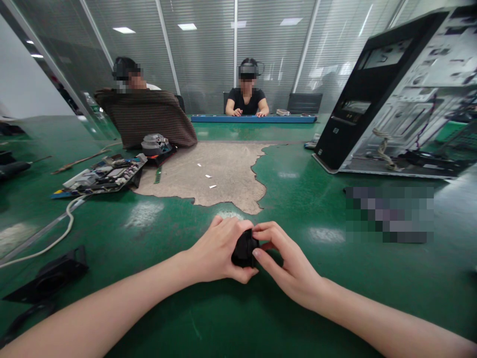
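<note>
**Our left hand (218, 251) and right hand (288, 261) meet on a small, rounded black part (244, 249)**

Seen from the head camera, we grip the black part near the front middle of a glossy green surface (208, 318). Our left hand curls around it from the left, fingers over the top and thumb beneath; our right hand pinches its right edge between thumb and fingertips. We cannot tell whether the part touches the surface.

Just beyond our hands spreads a ragged-edged, brownish-grey patch (227, 174) bearing small white scraps (212, 187). To the left we see a grey circuit board crowded with components (106, 175), a thin green strip (158, 175) and a round grey part (151, 144) on a dark base. A white cable (70, 219) curves toward us, near a flat black bracket-like piece (55, 273).

At right stands a black-fronted computer tower (357, 99) with its metal interior exposed; nearer us lies a dark item (391, 214), blurred beyond recognition.

Across from us, a person in a black top (246, 102) sits behind a long blue bar (253, 119). Another person (128, 74) sits at left, partly hidden by a brown textured cover (149, 117).
</note>
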Demonstrator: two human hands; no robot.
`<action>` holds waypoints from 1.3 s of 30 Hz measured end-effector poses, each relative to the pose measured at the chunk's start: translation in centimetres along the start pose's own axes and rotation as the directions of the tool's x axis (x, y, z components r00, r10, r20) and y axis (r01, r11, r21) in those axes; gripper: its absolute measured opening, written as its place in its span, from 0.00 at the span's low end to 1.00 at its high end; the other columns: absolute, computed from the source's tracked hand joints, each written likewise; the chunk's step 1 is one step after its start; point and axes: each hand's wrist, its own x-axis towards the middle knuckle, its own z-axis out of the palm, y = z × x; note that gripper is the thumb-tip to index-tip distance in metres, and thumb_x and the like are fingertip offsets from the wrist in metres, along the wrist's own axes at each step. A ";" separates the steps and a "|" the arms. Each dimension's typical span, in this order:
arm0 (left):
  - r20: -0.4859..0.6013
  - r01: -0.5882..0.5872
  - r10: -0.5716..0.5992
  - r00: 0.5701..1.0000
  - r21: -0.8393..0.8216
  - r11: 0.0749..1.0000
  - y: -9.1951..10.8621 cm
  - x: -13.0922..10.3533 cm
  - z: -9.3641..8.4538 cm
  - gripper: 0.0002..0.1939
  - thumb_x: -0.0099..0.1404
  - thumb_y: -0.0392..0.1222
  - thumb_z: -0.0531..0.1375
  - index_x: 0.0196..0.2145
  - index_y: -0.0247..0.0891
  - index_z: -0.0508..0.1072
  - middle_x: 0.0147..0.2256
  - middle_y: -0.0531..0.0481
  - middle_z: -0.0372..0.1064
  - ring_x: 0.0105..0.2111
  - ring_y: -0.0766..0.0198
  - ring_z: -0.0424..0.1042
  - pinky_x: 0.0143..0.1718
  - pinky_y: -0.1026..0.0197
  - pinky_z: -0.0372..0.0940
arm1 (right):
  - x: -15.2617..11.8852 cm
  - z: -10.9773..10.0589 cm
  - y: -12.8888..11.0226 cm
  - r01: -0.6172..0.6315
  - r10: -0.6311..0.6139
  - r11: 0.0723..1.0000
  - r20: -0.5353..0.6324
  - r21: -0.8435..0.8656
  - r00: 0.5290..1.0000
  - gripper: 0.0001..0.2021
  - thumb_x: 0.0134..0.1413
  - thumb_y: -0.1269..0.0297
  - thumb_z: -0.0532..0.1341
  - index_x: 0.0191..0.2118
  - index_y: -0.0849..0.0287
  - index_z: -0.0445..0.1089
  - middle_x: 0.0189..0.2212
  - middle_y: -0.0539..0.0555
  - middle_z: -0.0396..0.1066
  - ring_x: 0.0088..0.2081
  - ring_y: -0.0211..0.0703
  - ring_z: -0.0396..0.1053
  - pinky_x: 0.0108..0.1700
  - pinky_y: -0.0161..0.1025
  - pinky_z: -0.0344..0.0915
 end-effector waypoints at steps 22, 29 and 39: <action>0.001 0.013 -0.013 1.000 -0.008 1.000 0.1 0.0 0.0 0.32 0.47 0.49 0.59 0.46 0.40 0.50 0.38 0.48 0.62 0.37 0.56 0.63 0.39 0.54 0.51 | 0.1 0.0 0.0 -0.040 0.040 0.998 -0.022 0.039 0.999 0.09 0.54 0.71 0.54 0.42 0.55 0.58 0.42 0.54 0.59 0.43 0.41 0.62 0.37 0.37 0.67; 0.012 0.028 -0.028 1.000 -0.009 1.000 0.1 0.0 -0.1 0.31 0.47 0.49 0.59 0.46 0.40 0.51 0.37 0.48 0.62 0.37 0.56 0.64 0.39 0.54 0.52 | 0.0 0.2 0.1 -0.161 0.158 0.986 0.075 0.049 0.985 0.12 0.56 0.68 0.52 0.46 0.56 0.56 0.38 0.55 0.63 0.39 0.40 0.65 0.38 0.39 0.68; 0.013 0.014 -0.014 1.000 -0.007 1.000 0.1 0.0 0.0 0.32 0.47 0.49 0.59 0.47 0.40 0.50 0.38 0.48 0.62 0.38 0.56 0.63 0.39 0.54 0.52 | -0.1 -0.1 -0.1 0.019 -0.021 0.999 -0.046 -0.029 0.999 0.08 0.54 0.72 0.53 0.40 0.55 0.60 0.42 0.55 0.60 0.44 0.43 0.62 0.42 0.41 0.66</action>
